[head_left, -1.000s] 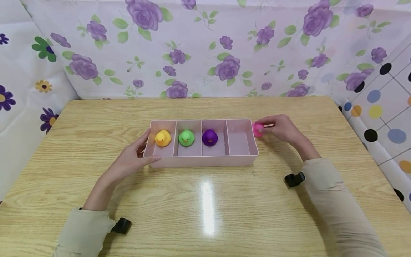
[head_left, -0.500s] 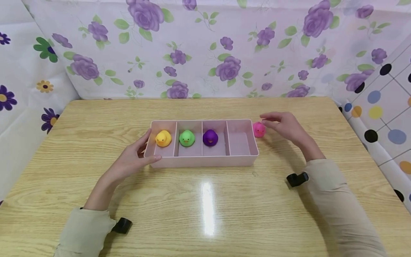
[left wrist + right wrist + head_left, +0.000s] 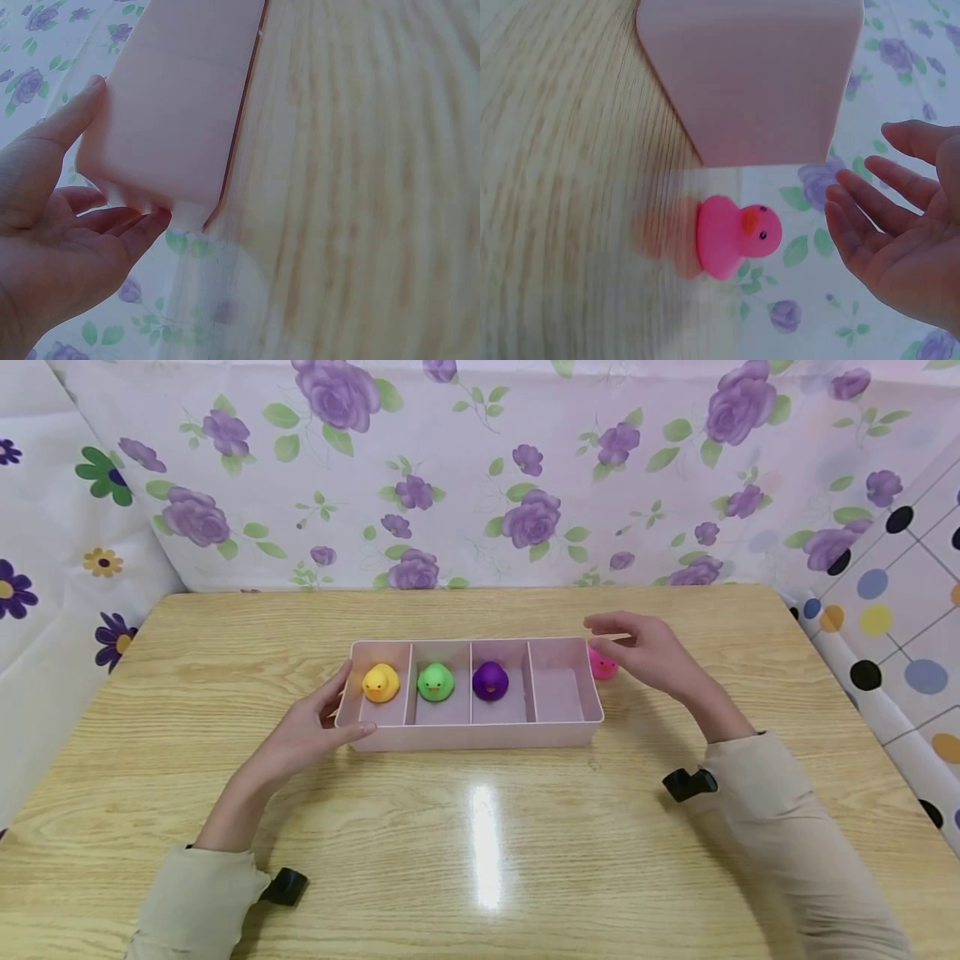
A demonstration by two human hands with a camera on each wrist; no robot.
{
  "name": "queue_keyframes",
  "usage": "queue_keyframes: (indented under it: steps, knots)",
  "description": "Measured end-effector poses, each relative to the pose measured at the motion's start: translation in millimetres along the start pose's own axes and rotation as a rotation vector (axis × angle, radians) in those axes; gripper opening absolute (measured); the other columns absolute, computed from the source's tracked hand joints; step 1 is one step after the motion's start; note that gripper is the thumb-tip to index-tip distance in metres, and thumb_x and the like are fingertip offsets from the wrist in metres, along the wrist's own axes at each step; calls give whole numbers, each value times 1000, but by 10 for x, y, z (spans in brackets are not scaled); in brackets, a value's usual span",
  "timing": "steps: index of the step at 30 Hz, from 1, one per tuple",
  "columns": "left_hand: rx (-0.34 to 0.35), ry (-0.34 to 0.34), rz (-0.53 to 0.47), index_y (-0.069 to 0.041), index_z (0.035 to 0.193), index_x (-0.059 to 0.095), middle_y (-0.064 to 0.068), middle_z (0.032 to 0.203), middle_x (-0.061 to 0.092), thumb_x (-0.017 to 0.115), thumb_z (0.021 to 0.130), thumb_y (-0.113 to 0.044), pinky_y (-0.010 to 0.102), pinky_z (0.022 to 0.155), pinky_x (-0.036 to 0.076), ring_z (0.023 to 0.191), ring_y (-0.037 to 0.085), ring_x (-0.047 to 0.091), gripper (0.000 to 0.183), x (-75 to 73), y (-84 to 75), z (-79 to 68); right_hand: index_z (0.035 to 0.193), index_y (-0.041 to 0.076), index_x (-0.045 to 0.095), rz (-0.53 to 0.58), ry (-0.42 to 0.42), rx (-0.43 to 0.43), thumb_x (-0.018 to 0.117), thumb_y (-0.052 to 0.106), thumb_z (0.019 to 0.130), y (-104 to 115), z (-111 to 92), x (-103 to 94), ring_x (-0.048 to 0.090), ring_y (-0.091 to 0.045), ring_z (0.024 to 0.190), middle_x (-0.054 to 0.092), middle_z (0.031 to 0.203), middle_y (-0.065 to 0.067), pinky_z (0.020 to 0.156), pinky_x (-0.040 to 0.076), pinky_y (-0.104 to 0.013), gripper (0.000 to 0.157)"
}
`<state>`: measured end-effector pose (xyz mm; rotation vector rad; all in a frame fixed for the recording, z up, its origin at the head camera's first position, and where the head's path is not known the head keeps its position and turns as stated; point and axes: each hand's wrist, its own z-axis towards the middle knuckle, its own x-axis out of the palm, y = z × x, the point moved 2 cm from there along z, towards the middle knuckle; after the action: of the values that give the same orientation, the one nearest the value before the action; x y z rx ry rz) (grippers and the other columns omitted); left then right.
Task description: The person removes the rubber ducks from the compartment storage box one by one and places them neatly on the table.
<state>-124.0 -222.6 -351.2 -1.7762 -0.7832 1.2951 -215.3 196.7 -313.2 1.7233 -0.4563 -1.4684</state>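
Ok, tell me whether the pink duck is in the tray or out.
Out. The pink duck stands on the table beside the tray's right end; its rightmost compartment is empty.

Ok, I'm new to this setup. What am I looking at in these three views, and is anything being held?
No machine here: a person works with bare hands, with one camera on the head and one on each wrist. The head view looks down on a wooden table with a pink tray of four compartments. From the left they hold a yellow duck, a green duck and a purple duck; the fourth is empty. The left hand touches the tray's left end with straight fingers. The right hand hovers open, holding nothing, above the pink duck, which stands on the table outside the tray's right end.
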Motion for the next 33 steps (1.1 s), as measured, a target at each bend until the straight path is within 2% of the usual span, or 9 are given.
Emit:
queue_keyframes:
  steps: [5,12,20,33]
  knots:
    - [-4,-2,2,-18,156,7,13,159,14,72,88,-33,49,110,27,141,35,23,96,-2,-10,-3,132,1,58,-22,18,-17,64,17,95,127,-2,68,58,-37,114,56,134,-14,94,48,-47,42]
    - [-12,-5,4,-17,157,7,14,159,13,73,88,-33,50,110,27,141,35,24,97,-3,-15,-10,133,1,57,-28,67,-54,64,16,93,295,-10,153,59,-38,112,57,132,-18,84,54,-44,43]
    - [-17,-4,4,-17,157,7,15,159,13,72,88,-32,50,111,26,141,36,23,96,-1,-9,-6,130,-4,58,-23,91,-103,66,12,92,385,21,273,58,-36,113,57,131,-19,94,48,-44,42]
    - [-1,0,-7,-17,156,7,14,159,14,72,89,-31,49,110,27,141,34,23,95,1,-5,-2,129,-3,59,-53,154,-132,65,13,93,542,81,430,60,-35,111,60,127,-19,95,48,-43,39]
